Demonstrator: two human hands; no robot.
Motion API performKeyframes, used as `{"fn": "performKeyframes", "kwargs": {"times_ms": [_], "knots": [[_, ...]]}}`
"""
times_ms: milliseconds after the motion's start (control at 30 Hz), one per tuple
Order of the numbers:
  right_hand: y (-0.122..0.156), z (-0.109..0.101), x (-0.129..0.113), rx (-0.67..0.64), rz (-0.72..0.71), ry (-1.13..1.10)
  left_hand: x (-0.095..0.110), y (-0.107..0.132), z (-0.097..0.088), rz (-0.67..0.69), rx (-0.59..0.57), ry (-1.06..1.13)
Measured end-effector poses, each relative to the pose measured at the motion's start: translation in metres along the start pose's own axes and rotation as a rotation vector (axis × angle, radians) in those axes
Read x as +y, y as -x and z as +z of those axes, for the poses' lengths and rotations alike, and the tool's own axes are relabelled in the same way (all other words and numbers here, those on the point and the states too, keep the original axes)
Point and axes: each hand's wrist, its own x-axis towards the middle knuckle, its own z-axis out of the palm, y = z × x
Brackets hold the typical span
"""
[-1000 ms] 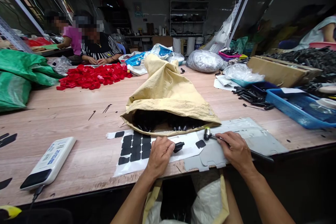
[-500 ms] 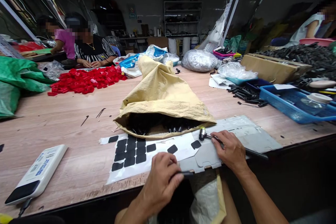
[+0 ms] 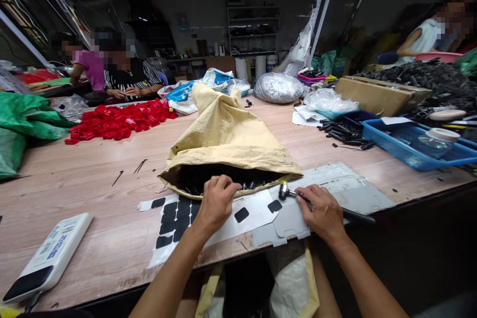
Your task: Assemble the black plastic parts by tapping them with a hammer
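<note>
A tan paper sack (image 3: 227,139) lies on the wooden table (image 3: 93,179) with its open mouth toward me, full of small black parts (image 3: 223,179). My left hand (image 3: 216,201) reaches into that mouth, fingers curled at the black parts; what they hold is hidden. In front of the sack lies a white sheet of black pads (image 3: 179,216). My right hand (image 3: 322,211) rests on a grey card (image 3: 335,194) and grips a small hammer (image 3: 285,190) by its dark handle.
A white device (image 3: 48,256) lies at front left. Red parts (image 3: 115,119) are piled at back left, where two people sit. A blue tray (image 3: 413,144), black rods (image 3: 345,134) and a cardboard box (image 3: 380,94) stand right. An open bag (image 3: 294,283) hangs below the table edge.
My left hand carried a black part off the sheet down below the table edge, then came back up into the sack's mouth. My right hand stayed on the hammer.
</note>
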Motion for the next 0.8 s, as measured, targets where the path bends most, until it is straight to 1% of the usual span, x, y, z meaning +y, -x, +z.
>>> {"fn": "performKeyframes", "kwargs": {"times_ms": [100, 167, 200, 233, 400, 500, 633, 800], "knots": [[0.000, 0.001, 0.000, 0.002, 0.001, -0.015, -0.018, -0.033, 0.007, -0.013, -0.144, -0.139], [0.000, 0.000, 0.000, -0.003, 0.006, -0.024, -0.022, -0.043, 0.011, -0.022, -0.234, -0.170], [-0.001, 0.000, 0.000, -0.008, 0.008, -0.025, -0.024, -0.046, 0.012, -0.021, -0.254, -0.172], [-0.001, -0.001, -0.001, -0.011, 0.009, -0.025, -0.024, -0.046, 0.014, -0.012, -0.256, -0.172], [-0.001, -0.002, -0.002, -0.005, 0.002, -0.019, -0.027, -0.041, 0.016, 0.071, -0.188, -0.131], [-0.001, -0.001, -0.002, -0.006, 0.007, -0.018, -0.027, -0.039, 0.014, 0.099, -0.185, -0.102], [0.000, -0.002, -0.003, -0.004, 0.020, -0.015, -0.027, -0.039, 0.011, 0.091, -0.199, -0.095], [0.000, -0.002, -0.003, -0.011, 0.026, -0.025, -0.027, -0.032, 0.006, 0.153, -0.127, -0.091]]}}
